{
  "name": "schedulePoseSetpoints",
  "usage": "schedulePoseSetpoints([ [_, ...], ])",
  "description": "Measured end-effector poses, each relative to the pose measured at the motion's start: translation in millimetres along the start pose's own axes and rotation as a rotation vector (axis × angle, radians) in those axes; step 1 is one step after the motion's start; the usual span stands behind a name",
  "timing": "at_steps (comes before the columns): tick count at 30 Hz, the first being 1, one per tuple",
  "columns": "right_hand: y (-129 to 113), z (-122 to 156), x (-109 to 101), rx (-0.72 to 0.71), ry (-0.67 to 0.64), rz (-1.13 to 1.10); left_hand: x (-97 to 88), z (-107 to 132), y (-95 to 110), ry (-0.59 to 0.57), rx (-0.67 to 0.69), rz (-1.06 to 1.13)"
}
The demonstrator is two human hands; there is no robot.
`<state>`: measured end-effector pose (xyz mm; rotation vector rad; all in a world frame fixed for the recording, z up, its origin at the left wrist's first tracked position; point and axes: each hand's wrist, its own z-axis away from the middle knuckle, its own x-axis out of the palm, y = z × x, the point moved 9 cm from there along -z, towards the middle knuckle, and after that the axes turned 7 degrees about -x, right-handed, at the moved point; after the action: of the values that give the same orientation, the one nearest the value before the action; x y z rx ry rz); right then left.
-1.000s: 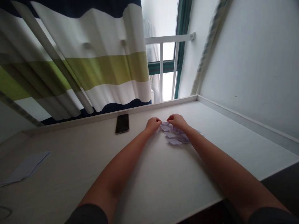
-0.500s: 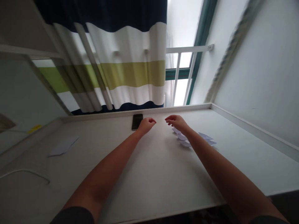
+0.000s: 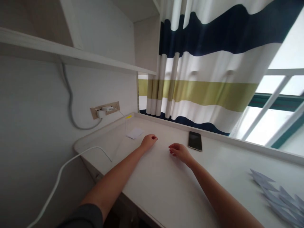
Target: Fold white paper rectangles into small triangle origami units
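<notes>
My left hand (image 3: 148,141) hovers over the white desk (image 3: 166,183) with its fingers curled in, and I see nothing in it. It is close to a small stack of pale paper sheets (image 3: 135,133) lying to its left. My right hand (image 3: 178,150) is also loosely curled above the desk, apparently holding nothing, just left of a black phone (image 3: 195,141). Several folded pale-blue paper pieces (image 3: 275,193) lie in a row at the far right, well away from both hands.
A striped curtain (image 3: 209,82) hangs behind the desk beside a window with white bars (image 3: 273,104). A wall socket with a white charger (image 3: 104,110) sits on the left wall. A white cable (image 3: 71,158) trails off the desk edge. A shelf (image 3: 71,55) runs above.
My view has swung to the left. Both hands have left the folded paper pieces and moved left past the phone, toward the paper sheets.
</notes>
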<state>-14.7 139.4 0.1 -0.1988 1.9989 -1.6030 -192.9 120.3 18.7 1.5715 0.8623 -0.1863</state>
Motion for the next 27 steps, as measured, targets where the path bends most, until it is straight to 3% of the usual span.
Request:
schedulePoseSetpoints([
  [3, -7.7, -23.1, 40.8, -0.058, -0.062, 0.086, -33.0, -3.3, -26.1, 0.077, -0.029, -0.037],
  [7, -30.8, -45.3, 91.7, -0.205, -0.138, 0.295, -68.1, -6.7, -41.1, 0.182, -0.052, -0.216],
  [12, -50.8, -56.3, 136.1, -0.291, -0.174, 0.419, -93.4, -13.8, -51.7, 0.25, -0.045, -0.515],
  [17, -50.7, -58.7, 146.1, -0.3, -0.11, 0.443, -96.7, -22.6, -78.1, 0.197, -0.156, -0.506],
  [27, -48.0, -54.6, 139.7, -0.345, -0.075, 0.37, -98.8, -29.3, -87.1, 0.18, -0.177, -0.341],
])
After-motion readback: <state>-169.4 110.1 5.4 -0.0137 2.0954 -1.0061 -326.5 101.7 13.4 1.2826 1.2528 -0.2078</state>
